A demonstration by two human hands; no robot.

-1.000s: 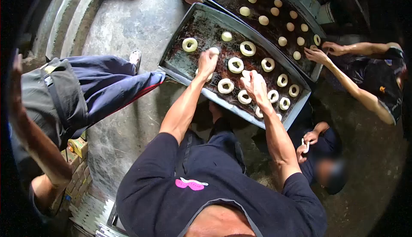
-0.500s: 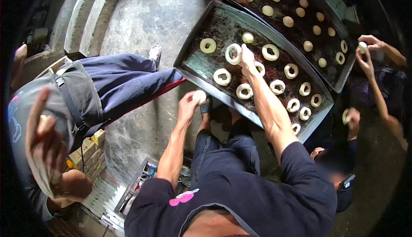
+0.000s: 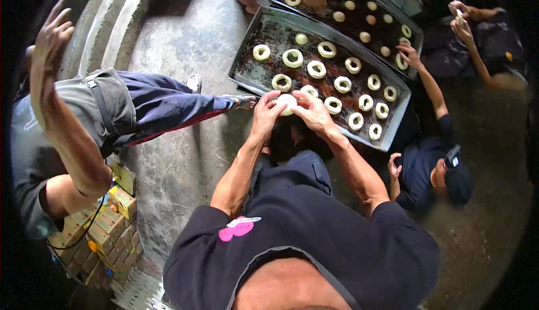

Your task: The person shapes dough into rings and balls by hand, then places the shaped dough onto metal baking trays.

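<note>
A round piece of pale dough [image 3: 287,104] is held between my two hands in front of the near tray edge. My left hand [image 3: 268,110] grips its left side with bent fingers. On the other side, my right hand [image 3: 313,113] pinches it with thumb and fingers. Just beyond lies a metal baking tray [image 3: 247,78] bearing several dough rings, among them one ring [image 3: 292,58] near its middle. A dough ball [image 3: 301,39] without a hole sits toward the tray's far side. One ring [image 3: 309,91] is partly hidden behind my right hand.
A second tray [image 3: 331,26] behind holds dough balls and rings, with other people's hands [image 3: 412,55] over it. At left stands a person in dark trousers [image 3: 163,105], arm raised. Stacked cartons [image 3: 106,226] stand lower left, concrete steps [image 3: 106,29] upper left.
My right hand has left a dough ring on the tray and come back to join my left at the dough piece. The person at right now reaches to the far tray.
</note>
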